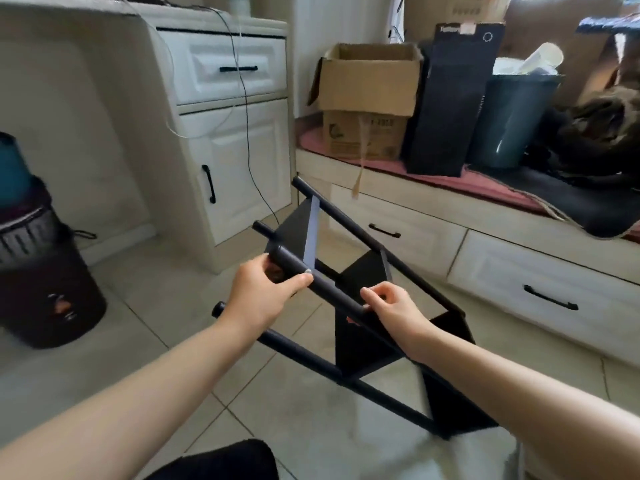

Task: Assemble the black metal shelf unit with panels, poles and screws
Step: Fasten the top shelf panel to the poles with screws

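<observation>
Together both hands grip the shelf unit's upper pole above open floor.

**Both my hands on the pole**

My bare forearms reach forward from the bottom corners. My left hand curls around the upper pole, thumb on top. My right hand grips the same pole lower down, fingers bent over it.

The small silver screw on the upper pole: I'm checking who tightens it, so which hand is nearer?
Left. The left hand grips the pole with its thumb tip beside the screw; the right hand holds farther down the pole.
</observation>
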Available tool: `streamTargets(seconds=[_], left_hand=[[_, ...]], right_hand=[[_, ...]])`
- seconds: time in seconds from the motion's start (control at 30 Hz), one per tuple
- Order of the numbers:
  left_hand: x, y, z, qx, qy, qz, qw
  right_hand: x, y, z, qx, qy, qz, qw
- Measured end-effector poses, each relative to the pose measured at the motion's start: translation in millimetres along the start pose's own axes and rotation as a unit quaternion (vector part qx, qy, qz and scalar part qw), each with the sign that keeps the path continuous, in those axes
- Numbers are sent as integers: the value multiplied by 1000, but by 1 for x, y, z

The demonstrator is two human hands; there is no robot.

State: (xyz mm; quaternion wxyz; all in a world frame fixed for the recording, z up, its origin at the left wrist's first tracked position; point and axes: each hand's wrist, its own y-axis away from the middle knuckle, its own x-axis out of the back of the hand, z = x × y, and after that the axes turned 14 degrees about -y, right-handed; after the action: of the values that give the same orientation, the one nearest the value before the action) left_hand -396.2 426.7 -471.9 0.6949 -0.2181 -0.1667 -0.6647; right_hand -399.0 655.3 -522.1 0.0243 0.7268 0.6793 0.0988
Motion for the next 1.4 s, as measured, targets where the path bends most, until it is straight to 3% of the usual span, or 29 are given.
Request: streamTargets(seconds=[0.33,0.6,0.9,1.03,1.3,1.4], left_hand=[[9,13,-150,196,67,-13,978],[-8,24,-225,276,135,-10,952],[-35,45,-258,303,167,-37,937],[-43,50,-269,317,161,-49,933],[-40,46,-294,328,134,-90,931],[-39,43,-296,312,124,-91,938]], right_hand=[[-73,-32,76,-15,108,-75,991],[-101,-47,123,-11,158,-125,979],[-93,-57,147,-33,200,-170,964],[-87,-60,161,-90,180,-190,961],[-99,-81,167,-134,170,-318,923],[-110,-92,170,-127,132,-334,925]])
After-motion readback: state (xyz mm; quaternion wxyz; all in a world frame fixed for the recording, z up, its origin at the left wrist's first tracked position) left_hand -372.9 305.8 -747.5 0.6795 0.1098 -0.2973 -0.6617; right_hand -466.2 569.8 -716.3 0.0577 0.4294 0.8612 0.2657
